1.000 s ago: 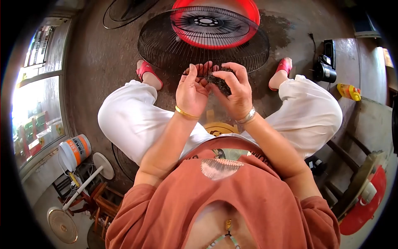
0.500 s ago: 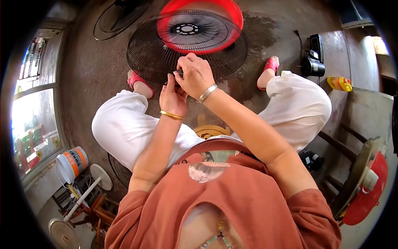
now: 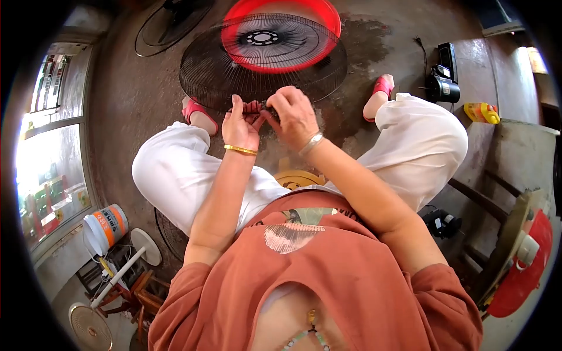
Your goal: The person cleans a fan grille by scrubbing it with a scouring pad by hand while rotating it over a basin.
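Note:
A round black wire fan grille [image 3: 205, 73] is tilted over a red basin [image 3: 333, 29], its near rim at my fingers. My left hand [image 3: 241, 126] has its palm turned up, the thumb raised and the other fingers curled at the grille's near rim. My right hand [image 3: 293, 117] is pinched around a small dark scrubbing pad, mostly hidden by the fingers, close to my left fingertips at the same rim.
Another black fan part [image 3: 170, 29] lies at the upper left. A black motor unit [image 3: 443, 85] and a yellow bottle [image 3: 482, 113] are on the right. A white bucket [image 3: 105, 228], a small fan [image 3: 91, 327] and a red lid-like object [image 3: 524, 269] stand lower at the sides.
Both hands and the grille have shifted left in view since the first frame. My right hand moved over my left fingers, then back down to the right. Less of the dark pad shows.

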### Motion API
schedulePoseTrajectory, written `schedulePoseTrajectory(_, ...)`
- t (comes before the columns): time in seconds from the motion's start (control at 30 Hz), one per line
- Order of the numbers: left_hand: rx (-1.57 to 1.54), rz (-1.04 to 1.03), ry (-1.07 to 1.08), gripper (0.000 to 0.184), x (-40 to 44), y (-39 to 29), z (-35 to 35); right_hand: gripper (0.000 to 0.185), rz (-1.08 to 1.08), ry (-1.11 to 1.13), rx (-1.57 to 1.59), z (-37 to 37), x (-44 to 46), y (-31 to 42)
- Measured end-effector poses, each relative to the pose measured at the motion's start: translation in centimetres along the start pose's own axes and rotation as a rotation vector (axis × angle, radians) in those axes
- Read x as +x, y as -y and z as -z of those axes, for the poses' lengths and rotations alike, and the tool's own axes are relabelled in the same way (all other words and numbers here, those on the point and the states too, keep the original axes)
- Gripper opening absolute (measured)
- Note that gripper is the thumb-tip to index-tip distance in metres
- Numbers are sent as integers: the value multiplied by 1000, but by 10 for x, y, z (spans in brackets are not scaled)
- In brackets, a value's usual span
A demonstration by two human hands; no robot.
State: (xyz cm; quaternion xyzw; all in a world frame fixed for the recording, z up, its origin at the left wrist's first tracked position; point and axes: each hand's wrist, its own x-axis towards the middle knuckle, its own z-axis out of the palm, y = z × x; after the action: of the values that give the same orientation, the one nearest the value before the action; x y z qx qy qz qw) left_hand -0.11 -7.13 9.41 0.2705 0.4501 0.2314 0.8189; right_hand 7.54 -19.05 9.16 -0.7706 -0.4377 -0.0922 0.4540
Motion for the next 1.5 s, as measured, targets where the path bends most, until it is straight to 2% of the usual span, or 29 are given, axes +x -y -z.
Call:
schedulePoseTrajectory(0.2, -3, 3, 22, 29, 1, -5, -3, 21, -78, -25, -53, 30, -13, -31)
schedulePoseTrajectory(0.3, 11, -32, -8, 30, 2, -9, -2, 21, -266, -69, -153, 49, -32, -65)
schedulePoseTrajectory(0.37, -2, -56, -4, 30, 3, -16, -1, 23, -518, -37, -309, 51, -48, -102)
schedulePoseTrajectory(0.4, -7, -67, 1, 30, 4, -20, 0, 23, -604, -92, -302, 52, -45, -104)
schedulePoseTrajectory(0.57, -12, -78, 13, 31, 6, -25, 3, 23, -479, -163, -129, 44, -34, -75)
schedulePoseTrajectory(0.67, -29, -74, 18, 31, 7, -22, 4, 19, -519, -129, -67, 42, -34, -53)
schedulePoseTrajectory(0.8, -36, -57, 10, 31, 6, -17, 5, 18, -299, -123, 181, 38, -12, -5)
schedulePoseTrajectory(0.93, -41, -44, 0, 32, 3, -12, 2, 23, -76, 14, 188, 15, 7, 26)
schedulePoseTrajectory(0.97, -60, -26, 21, 31, 3, -16, 2, 23, -29, 71, 87, 11, 8, 23)
schedulePoseTrajectory(1.13, -21, -30, 33, 31, 1, -27, -5, 19, 63, 0, -18, 29, -3, -7)
schedulePoseTrajectory(1.2, 0, -62, 37, 31, 4, -31, -6, 21, -22, 4, -206, 41, -19, -48)
schedulePoseTrajectory(1.27, 19, -94, 66, 31, 5, -35, -4, 22, -359, -30, -300, 51, -34, -93)
schedulePoseTrajectory(1.33, 28, -136, 128, 31, 7, -45, 2, 20, -511, -62, -338, 56, -25, -106)
schedulePoseTrajectory(1.5, -127, -55, -72, 35, 26, -33, 22, 21, -743, 224, -298, 61, -16, -96)
